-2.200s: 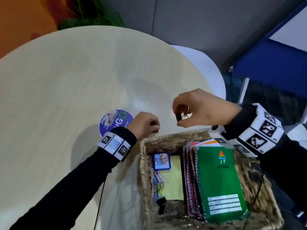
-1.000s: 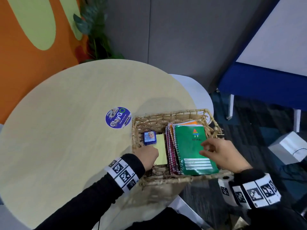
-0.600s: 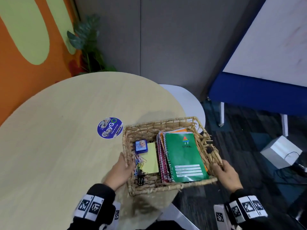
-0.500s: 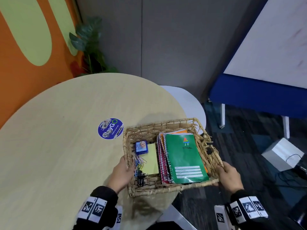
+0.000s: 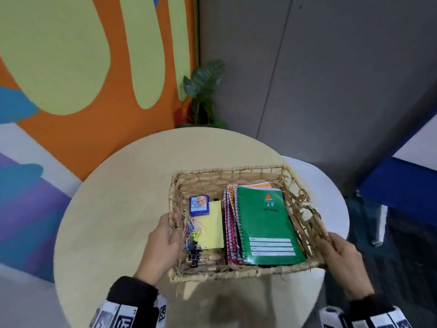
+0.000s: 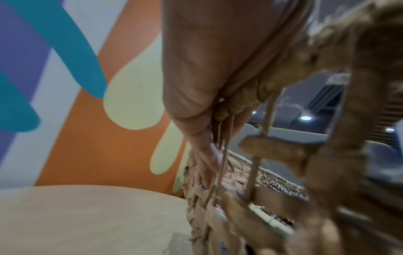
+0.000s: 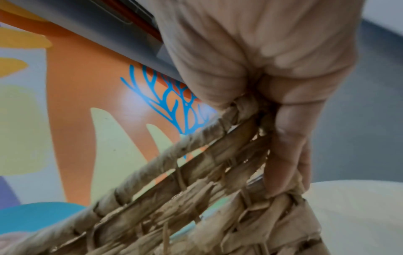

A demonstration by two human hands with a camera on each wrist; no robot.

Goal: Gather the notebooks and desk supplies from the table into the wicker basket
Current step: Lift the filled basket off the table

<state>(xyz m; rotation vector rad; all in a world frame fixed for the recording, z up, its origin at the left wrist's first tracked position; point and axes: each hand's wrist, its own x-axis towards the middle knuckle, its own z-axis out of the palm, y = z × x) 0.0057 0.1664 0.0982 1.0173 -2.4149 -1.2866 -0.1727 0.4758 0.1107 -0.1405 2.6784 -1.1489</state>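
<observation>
The wicker basket (image 5: pixel 231 175) hangs above the round table (image 5: pixel 123 209), held at both ends. My left hand (image 5: pixel 165 242) grips its left wall, thumb over the rim (image 6: pixel 246 96). My right hand (image 5: pixel 340 254) grips the right wall, fingers curled round the rim (image 7: pixel 218 134). Inside lie a green spiral notebook (image 5: pixel 267 226) on top of other notebooks (image 5: pixel 230 223), a yellow sticky pad (image 5: pixel 211 223), a small blue box (image 5: pixel 199 205), coloured paper clips (image 5: pixel 192 230) and black binder clips (image 5: pixel 195 255).
A white chair seat (image 5: pixel 331 200) stands right of the table. A potted plant (image 5: pixel 203 98) sits in the corner by the orange mural wall (image 5: pixel 94 91). A blue bench (image 5: pixel 406 185) is at the far right over dark floor.
Both hands took hold of the basket's ends and lifted it off the table. The view rose and pulled back, and the round blue sticker on the table is no longer seen.
</observation>
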